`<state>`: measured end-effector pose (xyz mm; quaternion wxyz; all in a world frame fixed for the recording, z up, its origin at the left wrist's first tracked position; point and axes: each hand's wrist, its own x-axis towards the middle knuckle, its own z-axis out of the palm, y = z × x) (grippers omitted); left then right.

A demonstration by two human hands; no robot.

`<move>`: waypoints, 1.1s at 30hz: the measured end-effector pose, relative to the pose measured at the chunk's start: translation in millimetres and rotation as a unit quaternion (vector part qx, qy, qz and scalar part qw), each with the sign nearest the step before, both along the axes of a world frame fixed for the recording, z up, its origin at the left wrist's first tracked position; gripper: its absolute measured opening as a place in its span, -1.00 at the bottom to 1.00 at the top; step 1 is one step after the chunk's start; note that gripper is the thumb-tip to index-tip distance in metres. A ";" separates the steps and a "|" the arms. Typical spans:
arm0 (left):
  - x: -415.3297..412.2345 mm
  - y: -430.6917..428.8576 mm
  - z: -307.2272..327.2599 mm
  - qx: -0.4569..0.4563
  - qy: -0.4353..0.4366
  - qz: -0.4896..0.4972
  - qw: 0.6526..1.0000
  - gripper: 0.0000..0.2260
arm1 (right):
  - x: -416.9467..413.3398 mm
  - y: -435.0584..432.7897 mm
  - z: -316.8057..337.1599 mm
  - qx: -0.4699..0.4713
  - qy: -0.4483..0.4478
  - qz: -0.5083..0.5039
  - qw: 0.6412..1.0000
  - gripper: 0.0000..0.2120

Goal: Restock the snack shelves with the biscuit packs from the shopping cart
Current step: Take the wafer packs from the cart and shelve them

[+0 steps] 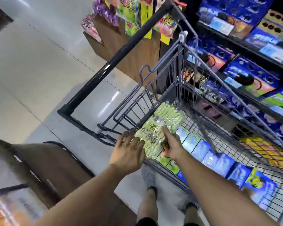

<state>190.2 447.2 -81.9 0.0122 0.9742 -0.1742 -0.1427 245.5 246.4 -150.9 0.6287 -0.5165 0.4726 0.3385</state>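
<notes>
Currently you are holding the pack (162, 123) just above the handle end of the cart (180, 66), over the near corner of the basket. It is sitting clear of the boxes (207, 154) standing on edge along the near wall. It is a long clear-film multipack of pale green biscuits, label side up, tilting away from you toward the folding gate.

Your right hand (172, 146) is pinching the near end, thumb lying on top of the film and fingers going underneath, out of sight. Your left hand (128, 151) is resting flat against the near left edge, fingers fairly straight and spread, steadying rather than gripping. Blur is hiding how firmly it is pressing.

Judging by the wrapper, the pack is handling as light but long, and the film is looking slick and loose. The biscuits are likely brittle, so the pack is probably flexing between its rows when carried by one end. You are better placed supporting it from beneath at the middle, or at both short ends, with palms under rather than fingertips squeezing. Squeezing the film alone is risking a slip or cracked biscuits.

The shelves (255, 51) are standing just beyond the cart on your right, carrying blue stock (252, 74); where green packs belong, I cannot tell. Grey floor (31, 70) is lying to your left.
</notes>
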 end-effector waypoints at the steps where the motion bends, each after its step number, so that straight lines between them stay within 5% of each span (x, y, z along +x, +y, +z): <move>1: -0.3 0.4 -0.5 -0.003 -0.005 -0.001 1.000 -0.63 | 1.0 -0.3 -2.3 0.009 -0.002 -0.011 1.000 -0.08; 5: -1.6 1.4 -3.5 -0.012 -0.015 0.003 1.000 -0.64 | 1.1 4.3 -7.9 0.019 -0.003 0.017 1.000 -0.15; 9: -2.1 2.8 -6.2 -0.014 -0.031 0.000 0.999 -0.63 | -3.9 14.2 -12.5 0.009 -0.019 -0.011 1.000 0.05; 18: -4.3 1.5 -8.6 -0.049 -0.082 -0.004 0.995 -0.60 | -3.5 9.1 -21.5 0.028 -0.024 -0.145 0.989 -0.22; 25: -3.3 -3.3 -2.3 -0.014 -0.061 0.044 0.997 -0.62 | -20.3 -53.4 0.5 0.093 -0.047 -0.118 0.987 -0.12; 29: 4.2 -37.7 18.4 -0.010 0.036 0.189 0.981 -0.55 | -47.7 -111.9 30.5 0.091 -0.067 -0.063 0.992 -0.01; 31: 14.7 -72.5 33.6 -0.107 0.132 0.239 0.956 -0.52 | -60.2 -144.8 54.7 0.079 -0.070 -0.023 0.994 0.03; 33: 23.4 -118.7 55.3 -0.272 0.250 0.290 0.883 -0.47 | -71.0 -179.1 81.1 0.069 -0.087 0.007 0.994 -0.02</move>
